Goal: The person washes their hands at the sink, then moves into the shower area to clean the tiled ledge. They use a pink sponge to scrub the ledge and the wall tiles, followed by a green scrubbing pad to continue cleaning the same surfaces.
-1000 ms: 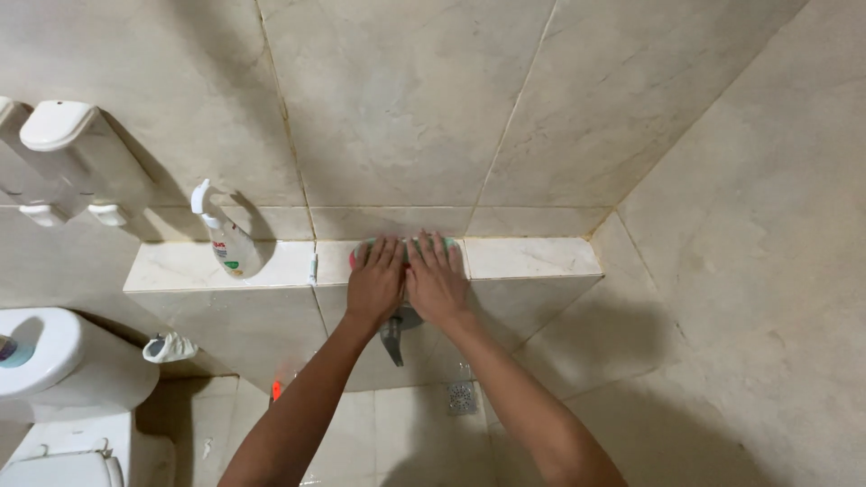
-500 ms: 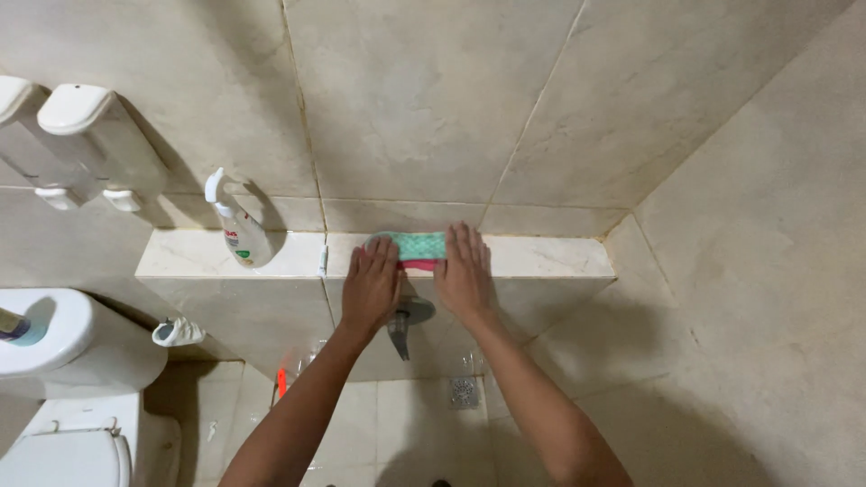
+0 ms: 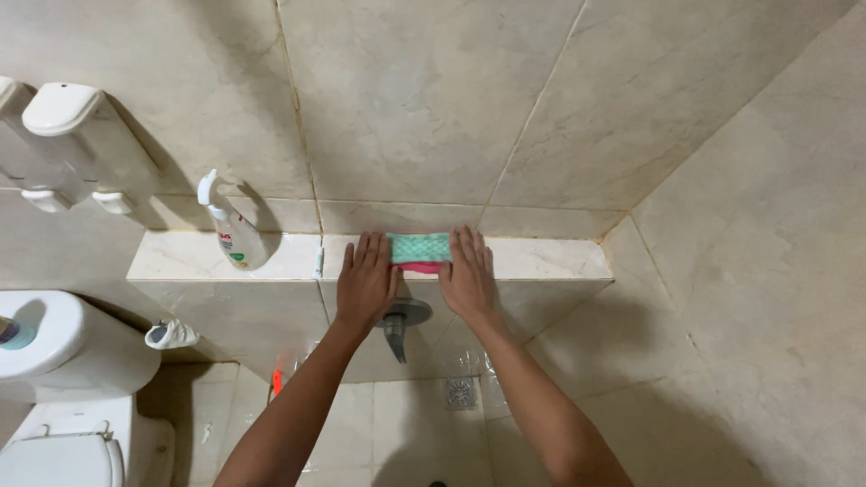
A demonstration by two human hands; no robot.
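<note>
- Now, in the head view, both hands are lying palm down on a pale marble ledge [image 3: 541, 260] that is running along the tiled wall [image 3: 406, 99].
- Between the hands, a green cloth [image 3: 419, 246] with a net pattern is resting flat on the ledge, and a pink cloth [image 3: 422, 268] is peeking out along its near edge.
- At the cloth's left end, the left hand [image 3: 365, 284] is pressing down, its fingers stretched out straight and held close together, gripping nothing.
- At the cloth's right end, the right hand [image 3: 467, 275] is doing the same, its fingers flat, slightly fanned and closed on nothing.
- Whether the fingertips are overlapping the cloth edges or only touching them, I cannot tell.
- Just below the ledge, between the two forearms, a grey tap handle [image 3: 397, 325] is sticking out of the ledge's front face.
- Further left on the ledge, well apart from the hands, a white spray bottle [image 3: 233, 225] is standing upright.
- On the far-left wall, white dispensers [image 3: 63, 135] are hanging.
- Near the left corner, a white toilet [image 3: 54, 397] is showing.
- Down on the floor, a small square drain [image 3: 460, 392] is sitting between the arms.
</note>
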